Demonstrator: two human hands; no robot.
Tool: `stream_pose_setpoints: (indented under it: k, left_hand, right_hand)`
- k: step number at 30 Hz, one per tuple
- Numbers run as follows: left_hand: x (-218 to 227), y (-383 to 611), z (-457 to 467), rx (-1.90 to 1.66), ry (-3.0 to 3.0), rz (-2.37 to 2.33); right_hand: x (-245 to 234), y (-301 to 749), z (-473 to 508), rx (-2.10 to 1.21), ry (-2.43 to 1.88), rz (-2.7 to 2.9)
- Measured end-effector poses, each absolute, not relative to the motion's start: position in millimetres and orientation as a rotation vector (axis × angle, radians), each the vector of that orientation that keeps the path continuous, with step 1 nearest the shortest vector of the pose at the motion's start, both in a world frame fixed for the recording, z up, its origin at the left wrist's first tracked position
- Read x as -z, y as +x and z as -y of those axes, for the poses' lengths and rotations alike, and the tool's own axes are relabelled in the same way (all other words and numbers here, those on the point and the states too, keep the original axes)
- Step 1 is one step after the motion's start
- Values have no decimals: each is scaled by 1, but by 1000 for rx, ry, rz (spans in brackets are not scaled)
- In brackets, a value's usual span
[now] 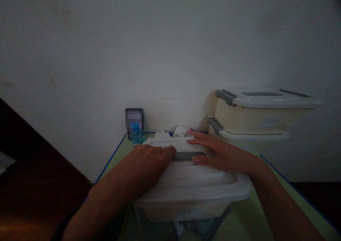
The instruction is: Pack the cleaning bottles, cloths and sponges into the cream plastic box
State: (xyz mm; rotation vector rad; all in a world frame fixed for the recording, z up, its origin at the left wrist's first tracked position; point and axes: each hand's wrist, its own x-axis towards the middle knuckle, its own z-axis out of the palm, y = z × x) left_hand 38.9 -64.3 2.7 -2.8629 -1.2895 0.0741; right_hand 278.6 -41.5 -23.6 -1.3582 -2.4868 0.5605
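In front of me on the green table stands a storage box [186, 212] with a cream body and a white lid [186, 189]. A grey strip [186, 156] runs across the middle of the lid. My left hand [151, 162] lies over the left part of the lid with its fingers curled against it, the tips partly hidden. On the right side of the lid, my right hand [220, 150] rests flat with its fingers spread. Its thumb touches the end of the grey strip. Patterned cloth [160, 230] shows below the box's near side.
Two similar boxes [255, 116] with grey clips are stacked at the back right, by the white wall [170, 49]. A blue bottle [137, 136] and a dark-framed screen [134, 116] stand back left. White items [182, 130] lie behind the box. The table [117, 155] has blue edging.
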Motion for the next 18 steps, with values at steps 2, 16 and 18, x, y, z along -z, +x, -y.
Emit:
stream_pose_setpoints:
  k: [2,16,18]
  left_hand:
    - [-2,39,65,-76,-2836,1310]
    - [-3,40,59,-59,-2816,1317]
    - [-3,41,59,-29,-2809,1335]
  right_hand:
    - [23,278,41,-551,-1301,2483]
    - [16,268,50,-449,-1215,2550]
    - [16,269,50,-450,-1244,2514]
